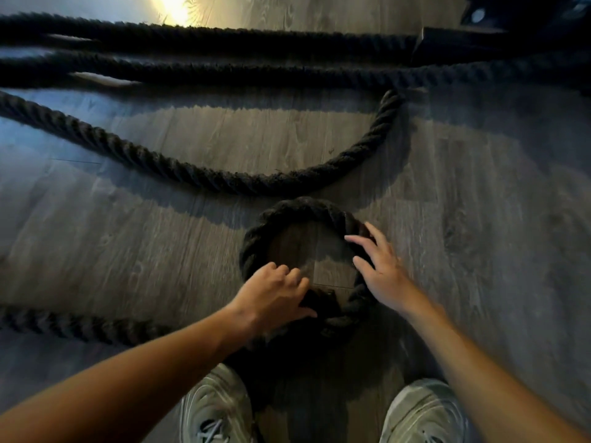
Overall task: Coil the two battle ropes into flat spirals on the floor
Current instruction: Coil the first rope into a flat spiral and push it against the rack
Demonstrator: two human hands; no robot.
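A thick black battle rope (pixel 281 215) forms one small ring on the wood floor just ahead of my feet. My left hand (pixel 275 292) grips the rope's end at the ring's near side, fingers curled over it. My right hand (pixel 379 266) rests on the ring's right side with straight, spread fingers. From the ring the rope trails off to the left (pixel 80 324). Another length (pixel 204 174) curves in a wide arc beyond the ring. Two more runs of rope (pixel 224 73) lie straight across the back.
My two grey sneakers (pixel 217 407) stand at the bottom, right behind the ring. A dark metal base or bracket (pixel 460 46) sits at the back right where the ropes lead. Bare wood floor (pixel 499 219) lies to the right of the ring.
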